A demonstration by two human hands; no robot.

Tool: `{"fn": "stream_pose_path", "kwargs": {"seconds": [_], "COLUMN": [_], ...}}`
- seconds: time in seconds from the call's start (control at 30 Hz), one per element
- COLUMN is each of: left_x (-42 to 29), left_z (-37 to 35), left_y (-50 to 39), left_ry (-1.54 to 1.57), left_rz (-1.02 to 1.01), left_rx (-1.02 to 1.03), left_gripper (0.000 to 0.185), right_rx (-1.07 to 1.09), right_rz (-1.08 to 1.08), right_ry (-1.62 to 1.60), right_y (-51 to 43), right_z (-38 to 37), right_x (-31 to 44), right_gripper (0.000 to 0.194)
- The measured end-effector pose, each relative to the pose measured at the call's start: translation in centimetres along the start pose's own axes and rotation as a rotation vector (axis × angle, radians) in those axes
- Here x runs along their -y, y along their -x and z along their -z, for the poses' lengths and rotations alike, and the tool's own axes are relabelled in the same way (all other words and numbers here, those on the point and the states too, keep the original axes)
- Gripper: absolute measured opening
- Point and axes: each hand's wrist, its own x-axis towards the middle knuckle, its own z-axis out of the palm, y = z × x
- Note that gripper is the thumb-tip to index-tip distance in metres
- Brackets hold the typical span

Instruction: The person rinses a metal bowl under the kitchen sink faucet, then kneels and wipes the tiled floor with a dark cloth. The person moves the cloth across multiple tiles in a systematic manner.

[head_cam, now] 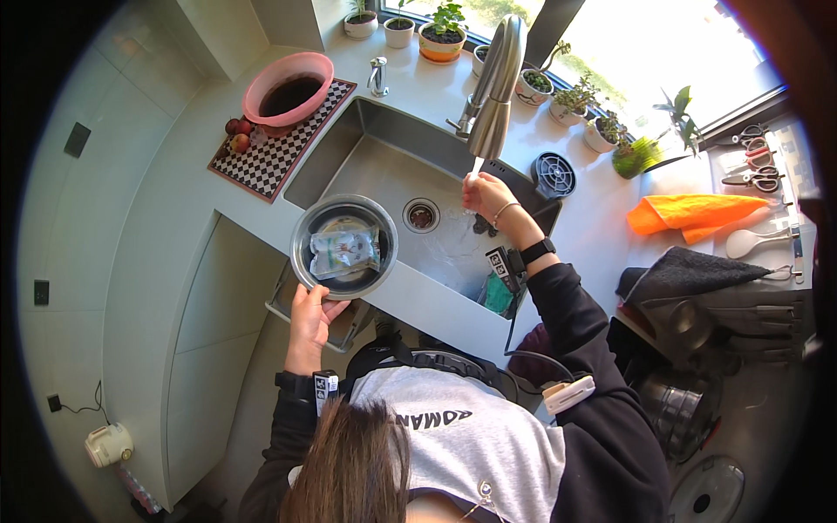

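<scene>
My left hand (312, 319) grips the near rim of a round metal bowl (299, 252), thumb over the edge. Inside the bowl lies a printed plastic packet (344, 252). The bowl is over the front left rim of the stainless steel sink (386, 167). Below the spout of the pull-down faucet (492, 124), my right hand (487, 196) meets a stream of water with its fingers bent. Whether those fingers hold anything is hard to see. The sink's drain (420, 215) lies between the bowl and my right hand.
A pink basin (288, 91) of dark liquid stands on a checkered mat (268, 153) beside several red fruits (240, 136). Potted plants (443, 39) line the window. A green cloth (498, 294) lies in the sink's near right corner. An orange cloth (693, 212) hangs at right.
</scene>
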Motion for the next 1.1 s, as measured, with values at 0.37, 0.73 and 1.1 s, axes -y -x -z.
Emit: {"fn": "stream_pose_path", "kwargs": {"seconds": [0.37, 0.73, 1.1], "left_x": [0.2, 0.3, 0.3], "left_z": [-1.3, -2.9, -2.6], "left_y": [0.0, -0.5, 0.3], "left_ry": [-0.006, -0.029, -0.005], "left_rz": [0.007, 0.024, 0.019], "left_rx": [0.025, 0.094, 0.030], "left_gripper": [0.013, 0.018, 0.023], "right_rx": [0.078, 0.087, 0.113], "right_rz": [0.124, -0.026, -0.005], "right_ry": [0.074, 0.871, 0.788], "right_y": [1.6, 3.3, 3.0], "right_z": [0.0, 0.7, -0.2], "right_x": [1.5, -0.4, 1.0], "right_gripper": [0.018, 0.046, 0.050]}}
